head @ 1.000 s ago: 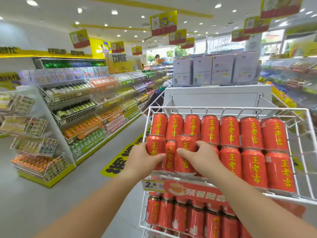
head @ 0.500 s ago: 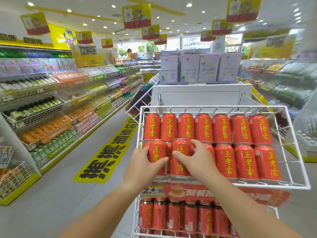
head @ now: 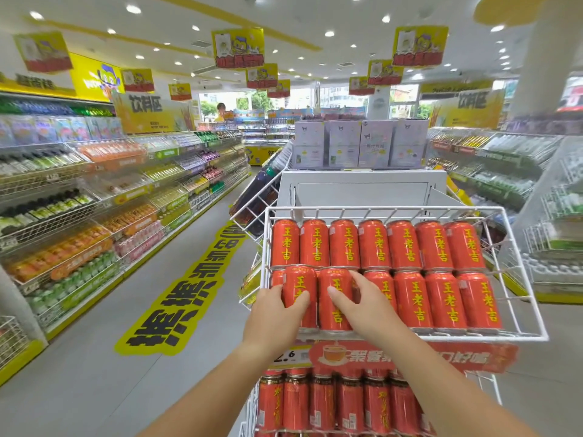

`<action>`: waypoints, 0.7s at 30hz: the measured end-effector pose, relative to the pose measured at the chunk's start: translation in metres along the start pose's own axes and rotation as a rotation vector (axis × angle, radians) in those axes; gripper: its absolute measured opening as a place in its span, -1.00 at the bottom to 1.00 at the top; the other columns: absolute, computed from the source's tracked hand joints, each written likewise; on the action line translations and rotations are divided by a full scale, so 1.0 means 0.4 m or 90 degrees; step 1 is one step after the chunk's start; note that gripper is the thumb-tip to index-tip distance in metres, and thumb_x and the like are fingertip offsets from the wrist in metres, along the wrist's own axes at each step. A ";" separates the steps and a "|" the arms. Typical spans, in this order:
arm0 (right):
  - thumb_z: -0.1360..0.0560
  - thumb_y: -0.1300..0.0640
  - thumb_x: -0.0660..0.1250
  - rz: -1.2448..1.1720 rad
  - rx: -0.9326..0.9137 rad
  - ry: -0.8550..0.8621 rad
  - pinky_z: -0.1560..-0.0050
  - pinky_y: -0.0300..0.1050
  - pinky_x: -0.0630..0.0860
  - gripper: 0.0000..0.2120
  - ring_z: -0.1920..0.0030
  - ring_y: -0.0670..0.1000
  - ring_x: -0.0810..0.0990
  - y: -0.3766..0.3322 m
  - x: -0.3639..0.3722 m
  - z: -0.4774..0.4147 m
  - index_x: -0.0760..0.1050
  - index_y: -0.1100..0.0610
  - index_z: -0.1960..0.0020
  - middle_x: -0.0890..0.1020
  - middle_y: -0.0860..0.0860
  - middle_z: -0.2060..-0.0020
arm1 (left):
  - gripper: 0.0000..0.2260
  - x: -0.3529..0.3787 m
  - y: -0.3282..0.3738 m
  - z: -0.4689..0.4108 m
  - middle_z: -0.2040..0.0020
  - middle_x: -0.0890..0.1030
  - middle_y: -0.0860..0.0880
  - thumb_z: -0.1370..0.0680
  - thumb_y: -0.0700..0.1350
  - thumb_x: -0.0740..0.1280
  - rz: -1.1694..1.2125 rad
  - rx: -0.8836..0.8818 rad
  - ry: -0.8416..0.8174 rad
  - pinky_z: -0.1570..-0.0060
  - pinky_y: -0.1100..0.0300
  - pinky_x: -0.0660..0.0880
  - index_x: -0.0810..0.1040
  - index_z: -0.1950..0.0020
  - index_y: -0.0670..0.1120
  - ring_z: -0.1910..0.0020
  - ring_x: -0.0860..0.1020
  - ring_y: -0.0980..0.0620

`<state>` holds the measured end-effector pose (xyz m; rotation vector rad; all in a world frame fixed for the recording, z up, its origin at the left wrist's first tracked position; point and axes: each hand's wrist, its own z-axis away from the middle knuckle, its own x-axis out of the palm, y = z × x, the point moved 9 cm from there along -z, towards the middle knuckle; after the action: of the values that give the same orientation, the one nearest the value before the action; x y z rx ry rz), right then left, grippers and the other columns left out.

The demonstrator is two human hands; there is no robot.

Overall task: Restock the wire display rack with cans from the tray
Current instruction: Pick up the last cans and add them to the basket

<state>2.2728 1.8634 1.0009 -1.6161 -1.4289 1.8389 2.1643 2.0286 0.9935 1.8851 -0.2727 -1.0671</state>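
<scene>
The left hand (head: 277, 313) grips a red can (head: 299, 287) near the left end of the front row in the top basket (head: 489, 336) of the white wire rack (head: 378, 209). The thumb lies across the can's front and the fingers curl round its left side. Only a sliver of another can shows between them and the basket's left wire edge.

Just beside it, the right hand (head: 369, 310) holds the next can (head: 336, 299). The thumb is on the label and the fingers are tucked into the narrow gap on its right. Both cans stand upright, touching each other.

Four more front cans (head: 444, 301) run to the right, ending short of the slanted right side wires. A back row (head: 375, 244) of seven fills the rear, close to the back rim.

A red price strip (head: 416, 356) hangs under the front rim above a lower shelf of cans (head: 321, 405).

Left of the rack, the grey floor (head: 79, 373), with a yellow sticker (head: 183, 298), opens to the drink shelves (head: 79, 216). Pale boxes (head: 359, 143) sit behind the rack.
</scene>
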 end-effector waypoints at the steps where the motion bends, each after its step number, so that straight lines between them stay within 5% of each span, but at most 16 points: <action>1: -0.51 -0.24 0.32 -0.004 -0.001 0.000 -0.42 0.04 0.38 -0.27 -0.46 0.02 0.35 0.002 -0.001 -0.001 0.18 -0.01 -0.57 0.32 -0.04 -0.51 | -0.79 -0.001 0.000 0.004 0.03 0.50 0.05 -0.54 0.22 0.30 -0.003 0.003 -0.013 0.16 0.18 0.43 0.45 0.21 0.16 0.17 0.49 0.23; 5: -0.53 -0.17 0.33 0.001 -0.003 -0.004 -0.41 0.04 0.36 -0.29 -0.46 0.04 0.35 0.003 0.003 0.001 0.18 0.04 -0.57 0.32 0.00 -0.51 | -0.79 0.003 -0.002 0.008 0.05 0.56 -0.02 -0.58 0.18 0.30 0.004 0.036 -0.036 0.26 0.26 0.38 0.55 0.15 0.09 0.17 0.54 0.14; 13: -0.54 -0.24 0.25 0.075 -0.008 -0.011 -0.43 0.06 0.33 -0.27 -0.48 0.06 0.31 -0.007 0.001 0.011 0.11 0.03 -0.59 0.25 0.03 -0.52 | -0.74 0.006 -0.017 -0.002 0.06 0.54 -0.02 -0.54 0.28 0.25 -0.024 0.034 -0.038 0.19 0.10 0.48 0.50 0.13 0.12 0.19 0.55 0.06; 16: -0.52 -0.32 0.19 0.199 -0.018 0.013 -0.45 0.13 0.31 -0.21 -0.51 0.09 0.25 -0.009 -0.015 0.033 0.04 0.03 -0.60 0.22 0.04 -0.54 | -0.63 -0.012 -0.006 0.002 0.03 0.51 0.01 -0.50 0.33 0.18 -0.136 0.082 -0.024 0.01 -0.04 0.55 0.49 -0.03 0.07 0.04 0.54 -0.02; 21: -0.53 -0.36 0.03 0.475 -0.106 0.078 -0.55 0.18 0.06 -0.22 -0.53 0.12 0.17 -0.049 -0.032 0.096 0.02 0.06 -0.60 0.23 0.06 -0.54 | -0.47 -0.048 0.053 0.055 -0.13 0.49 -0.04 -0.58 0.28 0.11 -0.389 0.224 0.037 -0.10 0.05 0.45 0.39 -0.37 -0.06 -0.14 0.46 -0.08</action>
<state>2.2362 1.8448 1.0189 -2.5457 -1.0111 1.9430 2.1408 2.0145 1.0170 2.3918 0.1808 -1.4291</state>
